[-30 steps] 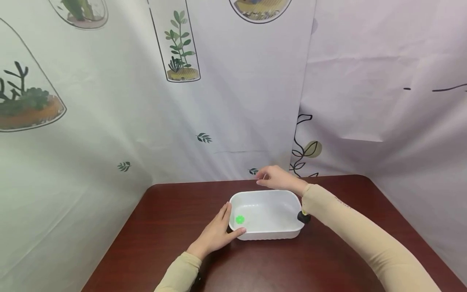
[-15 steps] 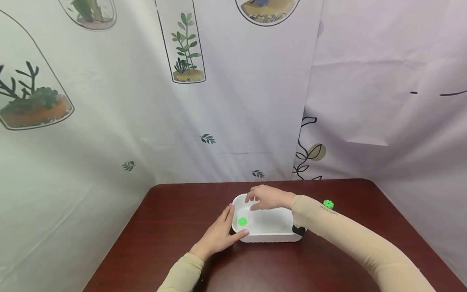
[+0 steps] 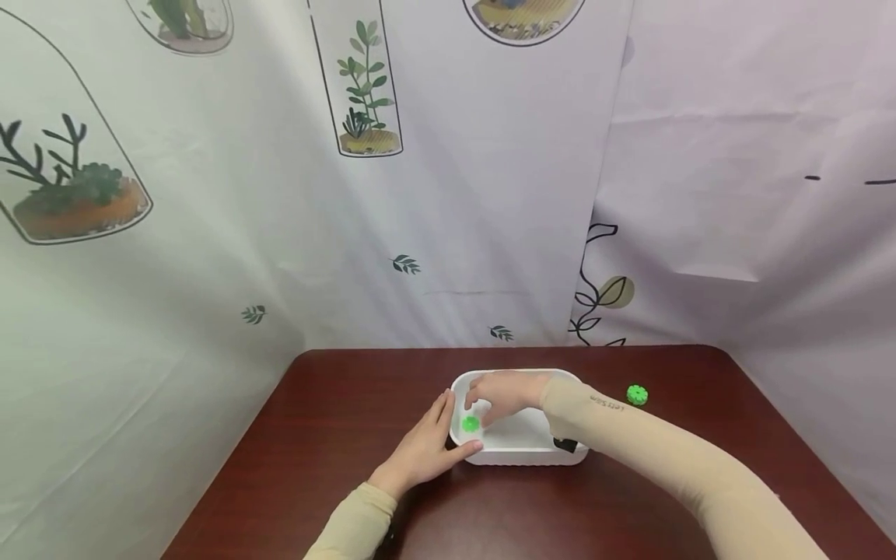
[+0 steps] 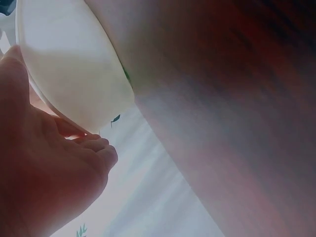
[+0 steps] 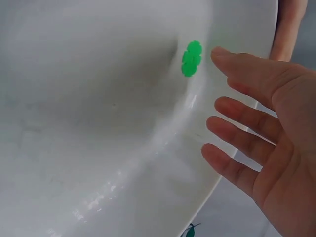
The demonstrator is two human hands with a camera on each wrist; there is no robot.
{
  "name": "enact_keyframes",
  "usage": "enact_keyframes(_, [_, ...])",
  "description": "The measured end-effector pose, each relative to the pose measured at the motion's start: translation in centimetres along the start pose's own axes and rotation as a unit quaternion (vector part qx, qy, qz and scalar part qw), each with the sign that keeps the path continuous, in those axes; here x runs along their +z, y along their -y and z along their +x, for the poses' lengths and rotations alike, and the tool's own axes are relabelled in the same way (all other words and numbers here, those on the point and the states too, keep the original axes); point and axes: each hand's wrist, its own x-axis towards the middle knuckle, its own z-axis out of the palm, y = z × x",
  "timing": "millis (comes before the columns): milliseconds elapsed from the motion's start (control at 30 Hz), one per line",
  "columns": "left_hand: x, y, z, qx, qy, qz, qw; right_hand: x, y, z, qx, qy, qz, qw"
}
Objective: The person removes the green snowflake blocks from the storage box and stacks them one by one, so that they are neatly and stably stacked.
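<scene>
A white oval-cornered plastic basin point(image 3: 532, 456) stands on the table. My left hand point(image 3: 420, 451) holds its left end, fingers along the side and thumb over the front rim; the left wrist view shows those fingers at the basin wall point(image 4: 74, 64). Inside, near the left end, lies a small bright green flower-shaped piece point(image 3: 470, 424). Over the basin hovers my right hand point(image 3: 505, 393), fingers loosely bent and apart. In the right wrist view its thumb tip comes close beside the green piece point(image 5: 191, 59), with nothing between the fingers.
A second green flower-shaped piece point(image 3: 637, 395) lies on the dark red-brown table point(image 3: 336, 435), right of the basin. White cloth with plant drawings point(image 3: 462, 194) hangs behind and at the sides. A black camera point(image 3: 565, 444) sits at the right wrist.
My right hand has come down from beyond the basin's back rim into it, toward the green piece inside. The second green piece, hidden earlier behind the arm, shows now. The left hand stays at the basin.
</scene>
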Motion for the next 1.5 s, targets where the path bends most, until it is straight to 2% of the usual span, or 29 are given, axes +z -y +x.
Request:
enact_keyframes(167, [0.1,0.1,0.0,0.000,-0.007,0.002,1.0000,0.3,-0.4,0.4,0.025,-0.005,-0.052,0.9983])
enact_keyframes(267, [0.2,0.2,0.1,0.000,-0.008,0.005,1.0000,0.5,-0.8,0.8,0.040,-0.004,-0.064,0.9972])
enact_keyframes(500, [0.2,0.1,0.2,0.007,-0.012,0.007,0.9999,1.6,-1.4,2.0,0.043,0.007,-0.015,0.9989])
enact_keyframes(733, [0.5,0.0,0.2,0.011,-0.017,0.016,0.9997,2.3,-1.2,2.9,-0.004,-0.014,-0.001,0.9999])
enact_keyframes(900, [0.3,-0.1,0.2,0.009,-0.016,0.010,0.9998,2.2,-1.3,3.2,-0.018,-0.015,0.029,0.9993])
enact_keyframes(1067, [0.3,0.0,0.2,0.008,-0.016,0.010,0.9998,2.3,-1.4,3.2,-0.013,-0.004,0.067,0.9977])
enact_keyframes(1233, [0.3,0.0,0.1,0.004,-0.012,0.008,0.9999,2.6,-1.4,3.2,-0.010,0.014,0.069,0.9975])
enact_keyframes(1500, [0.2,-0.1,0.2,0.005,-0.010,0.004,0.9999,2.5,-1.8,3.5,0.018,0.040,0.080,0.9959])
